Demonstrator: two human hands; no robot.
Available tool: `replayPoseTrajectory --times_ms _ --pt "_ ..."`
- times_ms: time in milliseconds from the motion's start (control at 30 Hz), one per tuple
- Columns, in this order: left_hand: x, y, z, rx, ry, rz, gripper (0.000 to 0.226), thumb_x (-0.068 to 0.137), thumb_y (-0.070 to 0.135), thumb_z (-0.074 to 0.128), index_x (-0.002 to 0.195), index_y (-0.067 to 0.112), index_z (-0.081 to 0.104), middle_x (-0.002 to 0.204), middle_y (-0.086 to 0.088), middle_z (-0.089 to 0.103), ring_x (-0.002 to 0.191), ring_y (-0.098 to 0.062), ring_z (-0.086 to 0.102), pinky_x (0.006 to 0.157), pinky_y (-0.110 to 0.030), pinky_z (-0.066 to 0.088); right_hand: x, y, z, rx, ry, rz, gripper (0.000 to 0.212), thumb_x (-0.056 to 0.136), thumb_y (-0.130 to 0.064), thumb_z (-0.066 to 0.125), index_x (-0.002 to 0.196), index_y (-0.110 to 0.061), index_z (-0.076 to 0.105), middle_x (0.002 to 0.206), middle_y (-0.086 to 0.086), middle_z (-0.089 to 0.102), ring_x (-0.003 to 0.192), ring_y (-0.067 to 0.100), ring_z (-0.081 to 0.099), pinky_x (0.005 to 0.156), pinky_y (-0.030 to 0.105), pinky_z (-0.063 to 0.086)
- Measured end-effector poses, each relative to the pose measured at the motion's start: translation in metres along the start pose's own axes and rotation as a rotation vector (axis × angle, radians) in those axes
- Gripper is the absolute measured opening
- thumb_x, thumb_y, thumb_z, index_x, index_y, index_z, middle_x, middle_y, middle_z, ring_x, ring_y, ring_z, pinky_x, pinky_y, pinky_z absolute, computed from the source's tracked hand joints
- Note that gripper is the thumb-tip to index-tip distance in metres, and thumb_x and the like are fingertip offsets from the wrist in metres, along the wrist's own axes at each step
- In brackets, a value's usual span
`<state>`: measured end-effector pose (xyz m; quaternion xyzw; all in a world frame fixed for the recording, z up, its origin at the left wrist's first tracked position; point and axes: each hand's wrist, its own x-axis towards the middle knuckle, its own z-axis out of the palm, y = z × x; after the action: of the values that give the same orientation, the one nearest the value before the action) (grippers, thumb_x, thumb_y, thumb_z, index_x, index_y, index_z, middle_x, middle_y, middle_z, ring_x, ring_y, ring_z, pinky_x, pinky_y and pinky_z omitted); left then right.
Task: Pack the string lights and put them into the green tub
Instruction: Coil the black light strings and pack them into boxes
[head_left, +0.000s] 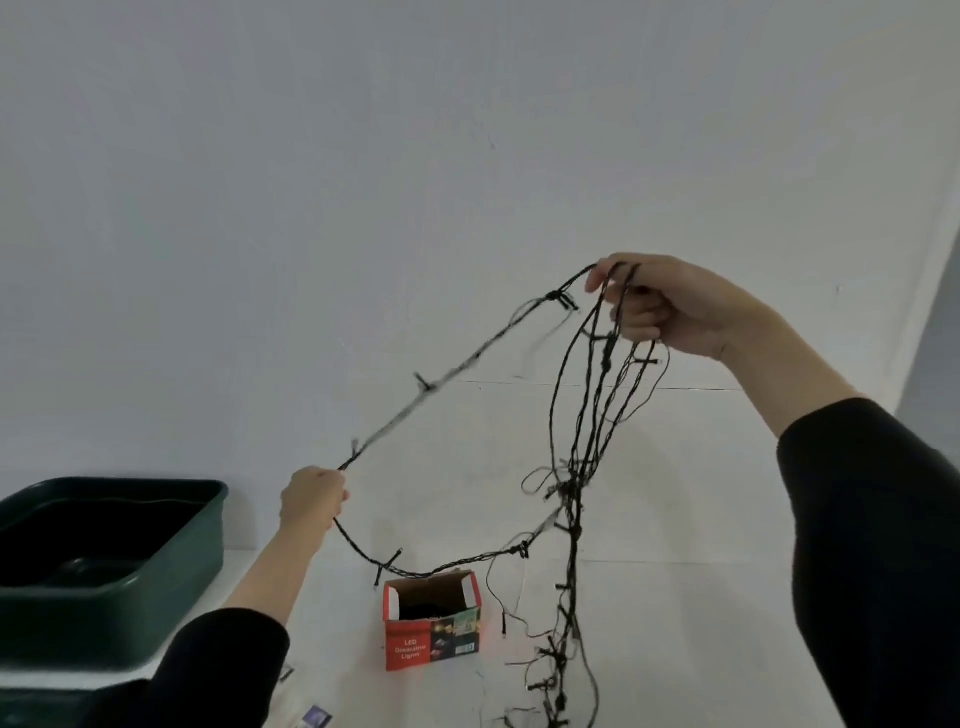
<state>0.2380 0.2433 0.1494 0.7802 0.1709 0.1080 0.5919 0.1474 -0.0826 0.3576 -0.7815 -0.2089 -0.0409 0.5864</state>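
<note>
A black string of lights (574, 483) hangs in several loops from my right hand (670, 306), which is raised high and grips the gathered loops. One strand runs down-left from there to my left hand (311, 499), whose fingers are closed round it. Below my left hand the strand sags towards an open red light box (431, 642) standing on the white surface. The tangled lower end dangles down to the surface at the right of the box. The dark green tub (111, 582) sits at the left, open on top.
A white wall fills the background. Small cards or papers (317, 719) lie on the surface near the bottom edge, in front of the box. A dark edge of another object (41, 709) shows below the tub.
</note>
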Motion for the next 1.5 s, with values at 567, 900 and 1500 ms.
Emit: replayPoseTrajectory --times_ms 567,900,1500 --pt "-0.097 0.147 0.039 0.038 -0.637 0.503 0.023 0.093 0.043 0.049 0.109 0.028 0.053 0.11 -0.001 0.056 0.094 -0.014 0.052 0.077 -0.026 0.043 0.034 -0.069 0.012 -0.823 0.087 0.198 0.018 0.079 -0.001 0.066 0.097 0.001 0.07 0.063 0.004 0.034 0.05 0.016 0.027 0.04 0.02 0.028" --pt "-0.145 0.209 0.063 -0.417 -0.875 0.551 0.061 0.091 0.034 0.057 0.142 0.023 0.024 0.121 -0.006 0.062 0.099 -0.017 0.065 0.09 -0.034 0.049 0.028 -0.08 0.015 -0.661 0.223 0.035 0.024 0.082 -0.002 0.066 0.105 -0.01 0.066 0.054 0.001 0.032 0.047 0.015 0.029 0.039 0.019 0.034" --pt "-0.145 0.19 0.068 0.04 -0.831 0.629 0.035 0.089 0.053 0.049 0.113 0.031 0.061 0.1 0.01 0.053 0.079 -0.009 0.043 0.064 -0.022 0.033 0.042 -0.114 0.016 -0.333 0.356 -0.323 0.039 0.083 0.008 0.04 0.115 -0.014 0.046 0.073 0.001 0.041 0.065 0.012 0.039 0.059 0.023 0.039"
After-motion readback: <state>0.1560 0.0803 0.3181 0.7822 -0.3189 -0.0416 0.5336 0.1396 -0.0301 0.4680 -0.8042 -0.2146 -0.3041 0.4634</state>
